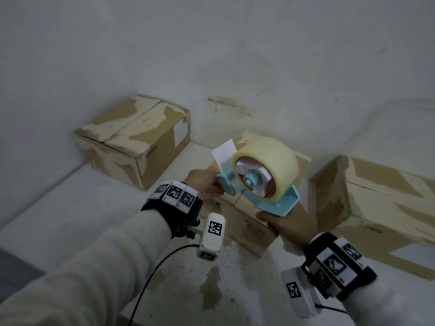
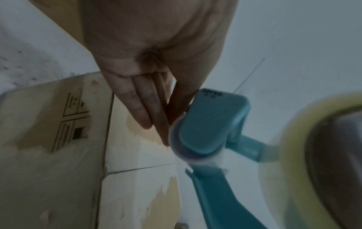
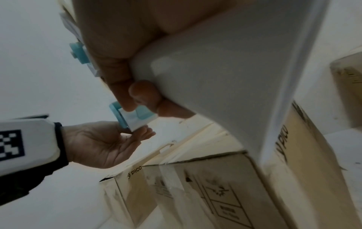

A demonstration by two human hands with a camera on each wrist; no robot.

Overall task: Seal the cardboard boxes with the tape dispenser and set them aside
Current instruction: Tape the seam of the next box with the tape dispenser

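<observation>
My right hand (image 1: 284, 223) grips the handle of a blue tape dispenser (image 1: 280, 203) that carries a fat roll of clear tape (image 1: 270, 156). It holds the dispenser in the air above the middle cardboard box (image 1: 247, 222). My left hand (image 1: 202, 184) reaches to the dispenser's front end. In the left wrist view its thumb and straight fingers (image 2: 149, 108) close on the roller end of the dispenser (image 2: 205, 124). From the right wrist, the left hand (image 3: 101, 144) is seen palm up under that front end (image 3: 133, 119). The box's top seam (image 2: 141, 168) shows beneath.
A second cardboard box (image 1: 131, 142) stands at the back left against the wall. A third box (image 1: 381, 208) lies at the right, close to the middle one. All rest on a white, stained surface (image 1: 94, 220). A black cable (image 1: 150, 278) hangs from my left wrist.
</observation>
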